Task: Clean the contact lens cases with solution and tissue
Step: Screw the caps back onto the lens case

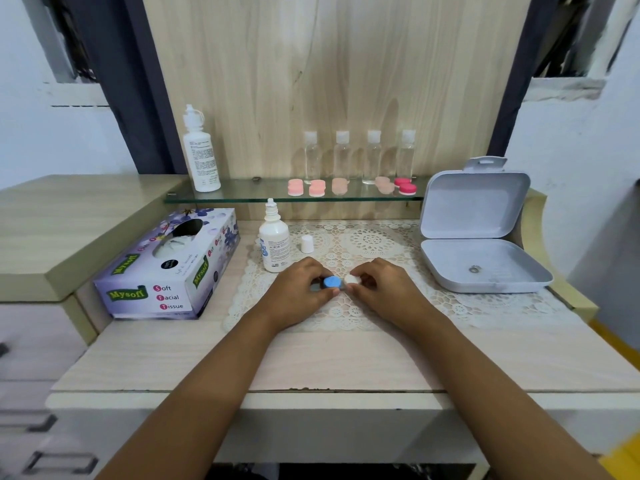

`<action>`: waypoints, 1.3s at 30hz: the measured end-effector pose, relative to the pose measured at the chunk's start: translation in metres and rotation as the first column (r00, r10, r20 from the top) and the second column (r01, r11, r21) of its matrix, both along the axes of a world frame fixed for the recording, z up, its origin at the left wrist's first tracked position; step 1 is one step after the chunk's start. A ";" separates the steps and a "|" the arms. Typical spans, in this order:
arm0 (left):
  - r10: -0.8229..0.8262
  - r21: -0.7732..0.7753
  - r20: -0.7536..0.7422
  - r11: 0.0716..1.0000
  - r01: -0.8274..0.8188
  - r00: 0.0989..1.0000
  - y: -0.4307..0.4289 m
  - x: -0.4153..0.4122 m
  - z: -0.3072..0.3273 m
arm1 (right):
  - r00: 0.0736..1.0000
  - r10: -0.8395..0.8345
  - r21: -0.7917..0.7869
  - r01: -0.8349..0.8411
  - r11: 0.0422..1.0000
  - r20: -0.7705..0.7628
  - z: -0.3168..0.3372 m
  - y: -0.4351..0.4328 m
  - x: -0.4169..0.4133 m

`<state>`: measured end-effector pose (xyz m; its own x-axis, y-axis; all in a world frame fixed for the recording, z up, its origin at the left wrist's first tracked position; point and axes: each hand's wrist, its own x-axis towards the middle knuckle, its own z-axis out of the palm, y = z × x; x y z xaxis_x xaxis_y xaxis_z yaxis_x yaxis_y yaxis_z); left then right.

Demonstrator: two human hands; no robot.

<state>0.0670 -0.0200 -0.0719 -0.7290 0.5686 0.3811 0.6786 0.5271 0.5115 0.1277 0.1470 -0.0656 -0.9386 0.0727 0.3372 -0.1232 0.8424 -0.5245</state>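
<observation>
Over the lace mat (381, 244), left hand (300, 292) grip pinching blue cap (331, 282), right hand (389, 289) grip pinching white cap (351, 279)

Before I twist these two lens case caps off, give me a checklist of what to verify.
1. Left hand grips the blue cap: ok.
2. Right hand grips the white cap: ok.
3. Solution bottle upright on the lace mat, just beyond the left hand: ok.
4. Bottle opened, its loose cap standing beside it: ok.
5. Tissue box has tissue showing in its opening: ok.
6. Solution left in the bottle: cannot tell.
</observation>
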 end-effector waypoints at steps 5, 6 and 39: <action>0.003 0.010 -0.001 1.000 -0.003 1.000 0.001 0.000 0.000 | 0.996 0.094 0.021 -0.094 0.995 0.007 0.004 0.001 0.002; 0.003 0.011 -0.001 1.000 -0.003 1.000 0.001 0.000 0.000 | 0.994 0.108 0.025 -0.108 0.994 0.012 0.005 0.001 0.003; -0.006 0.005 -0.010 1.000 0.006 1.000 0.001 0.001 0.000 | 1.000 0.011 0.032 -0.011 0.999 0.007 0.001 -0.001 -0.001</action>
